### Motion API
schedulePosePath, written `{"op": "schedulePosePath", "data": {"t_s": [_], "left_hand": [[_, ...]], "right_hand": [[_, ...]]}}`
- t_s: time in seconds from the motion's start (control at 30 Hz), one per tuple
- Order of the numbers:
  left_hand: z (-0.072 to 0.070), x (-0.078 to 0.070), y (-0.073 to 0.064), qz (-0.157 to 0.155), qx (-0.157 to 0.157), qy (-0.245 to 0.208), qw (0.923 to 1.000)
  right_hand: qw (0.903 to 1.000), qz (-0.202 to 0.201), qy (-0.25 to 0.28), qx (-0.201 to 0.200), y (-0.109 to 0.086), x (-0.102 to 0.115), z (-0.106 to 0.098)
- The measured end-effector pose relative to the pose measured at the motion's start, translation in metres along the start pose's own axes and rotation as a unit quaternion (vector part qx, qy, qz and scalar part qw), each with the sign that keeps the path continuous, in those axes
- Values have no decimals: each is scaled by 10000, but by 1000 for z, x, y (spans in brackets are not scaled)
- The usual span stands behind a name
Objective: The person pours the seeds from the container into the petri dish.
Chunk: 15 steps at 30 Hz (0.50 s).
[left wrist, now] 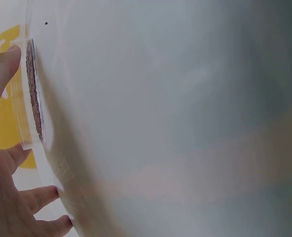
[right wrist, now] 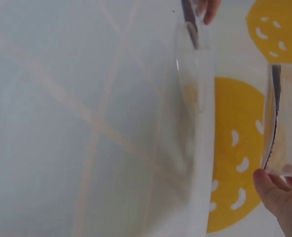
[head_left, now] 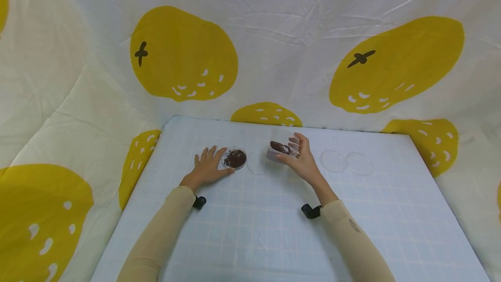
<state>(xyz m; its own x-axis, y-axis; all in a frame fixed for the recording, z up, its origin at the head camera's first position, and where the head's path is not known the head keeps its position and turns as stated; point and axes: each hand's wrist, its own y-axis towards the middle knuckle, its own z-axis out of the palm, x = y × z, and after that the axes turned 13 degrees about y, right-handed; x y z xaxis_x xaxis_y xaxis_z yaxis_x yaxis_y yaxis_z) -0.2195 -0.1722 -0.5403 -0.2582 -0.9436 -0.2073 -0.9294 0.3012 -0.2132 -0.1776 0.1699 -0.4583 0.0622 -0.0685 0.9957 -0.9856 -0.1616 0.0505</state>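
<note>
A round, clear petri dish (head_left: 223, 163) filled with dark brown, soil-like granules (head_left: 236, 159) sits on the table. My left hand (head_left: 207, 168) holds it between thumb and index finger, the other fingers spread on the cloth. In my right hand (head_left: 306, 163) is a clear plastic box (head_left: 273, 155), gripped at its right side with the thumb in front. Similar dark granules (head_left: 281, 147) with white flecks lie in the box, which is held above the table. Between the filled dish and the box lies a round, clear dish piece (head_left: 259, 173).
Two more round, clear dish pieces (head_left: 332, 171) (head_left: 359, 174) lie side by side to the right of my right hand. A pale blue checked cloth (head_left: 242, 229) covers the table. White fabric with yellow fruit prints (head_left: 274, 68) hangs behind and around it.
</note>
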Motion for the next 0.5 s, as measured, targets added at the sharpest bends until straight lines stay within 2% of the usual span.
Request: {"op": "schedulePosePath", "data": {"t_s": [0.13, 0.37, 0.5], "left_hand": [[2, 1, 2, -16, 16, 12, 10000], [1, 1, 2, -23, 25, 11, 10000], [3, 2, 3, -21, 63, 51, 10000]], "right_hand": [[9998, -62, -171, -102, -9, 1, -12], [9967, -307, -615, -424, -16, -31, -45], [9956, -336, -687, -538, -31, -31, -63]]}}
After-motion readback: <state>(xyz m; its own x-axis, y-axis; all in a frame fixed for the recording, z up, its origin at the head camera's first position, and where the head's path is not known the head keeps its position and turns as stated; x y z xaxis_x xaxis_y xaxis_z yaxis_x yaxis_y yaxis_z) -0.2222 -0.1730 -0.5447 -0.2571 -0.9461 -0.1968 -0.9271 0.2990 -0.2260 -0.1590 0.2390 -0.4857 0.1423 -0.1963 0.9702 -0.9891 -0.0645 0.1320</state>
